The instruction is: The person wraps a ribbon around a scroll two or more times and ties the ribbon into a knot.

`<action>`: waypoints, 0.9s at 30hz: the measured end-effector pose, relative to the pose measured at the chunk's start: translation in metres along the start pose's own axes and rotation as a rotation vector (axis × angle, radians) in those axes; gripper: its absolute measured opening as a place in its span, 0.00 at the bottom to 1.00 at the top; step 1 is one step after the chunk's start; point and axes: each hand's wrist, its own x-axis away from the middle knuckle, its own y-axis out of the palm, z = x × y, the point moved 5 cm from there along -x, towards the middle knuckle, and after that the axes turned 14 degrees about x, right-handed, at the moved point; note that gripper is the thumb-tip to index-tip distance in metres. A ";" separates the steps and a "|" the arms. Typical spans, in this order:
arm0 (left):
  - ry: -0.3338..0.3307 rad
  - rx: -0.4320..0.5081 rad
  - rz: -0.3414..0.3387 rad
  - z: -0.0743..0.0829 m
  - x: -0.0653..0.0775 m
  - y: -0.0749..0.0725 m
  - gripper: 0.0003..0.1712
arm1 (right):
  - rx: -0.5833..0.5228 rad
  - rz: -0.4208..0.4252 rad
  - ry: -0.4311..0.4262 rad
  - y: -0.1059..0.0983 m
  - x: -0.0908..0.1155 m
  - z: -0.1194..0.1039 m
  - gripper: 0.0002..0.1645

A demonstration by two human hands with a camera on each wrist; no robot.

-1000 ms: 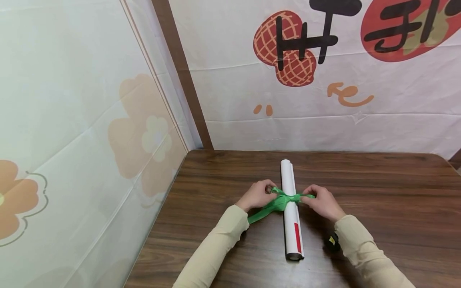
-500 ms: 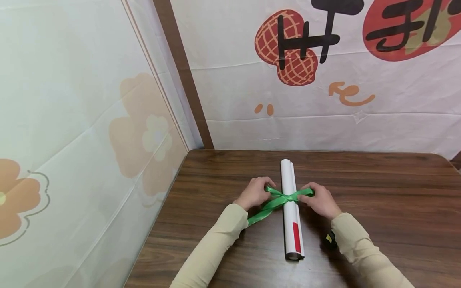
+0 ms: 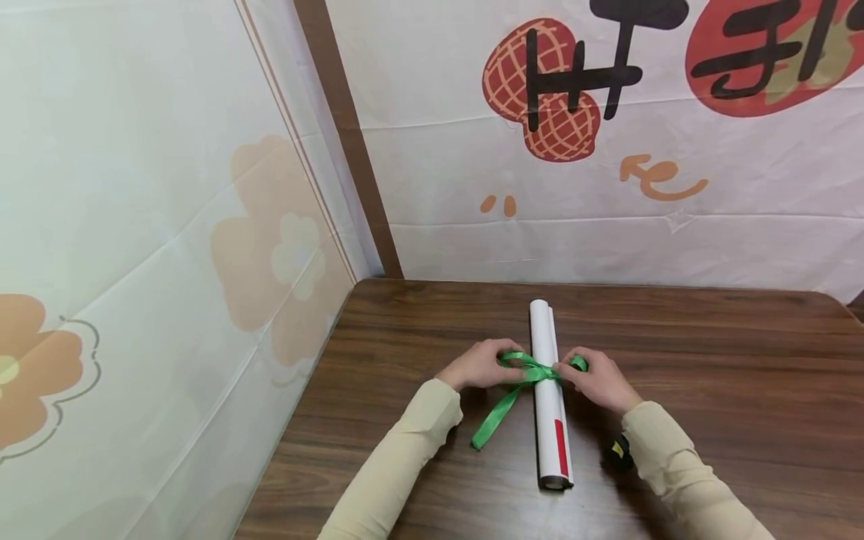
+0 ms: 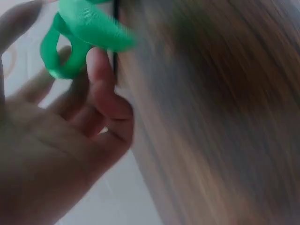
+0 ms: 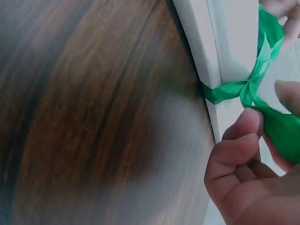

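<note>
A rolled white sheet (image 3: 543, 334) lies lengthwise on the wooden table, with a red strip near its closer end. Green ribbon (image 3: 496, 421) is wound round its middle and knotted on top. Left of the roll, my left hand (image 3: 478, 365) holds a loop of the ribbon close to the knot; in the left wrist view the loop (image 4: 70, 70) curls among the fingers. On the other side my right hand (image 3: 603, 381) pinches the ribbon beside the knot, and a curl of it shows above the fingers. The right wrist view shows the knot (image 5: 248, 86) against the roll.
A small black object with a yellow mark (image 3: 619, 450) sits by the right sleeve, partly hidden. Printed cloth walls (image 3: 439, 247) stand behind the table (image 3: 729, 360) and along its left side.
My left hand has come slightly right, nearer the knot. The ribbon's left tail, earlier stretched toward the left sleeve, now trails down onto the table. The right hand's fingers have closed in toward the knot.
</note>
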 end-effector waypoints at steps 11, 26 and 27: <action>-0.174 0.356 0.129 -0.007 -0.008 0.003 0.09 | -0.044 0.059 0.057 -0.002 0.000 0.003 0.10; -0.134 0.364 0.188 -0.013 -0.010 -0.003 0.12 | 0.070 0.089 0.032 -0.009 0.000 0.008 0.09; -0.131 0.361 0.189 -0.013 -0.011 -0.003 0.12 | 0.085 0.094 0.032 -0.010 0.001 0.008 0.10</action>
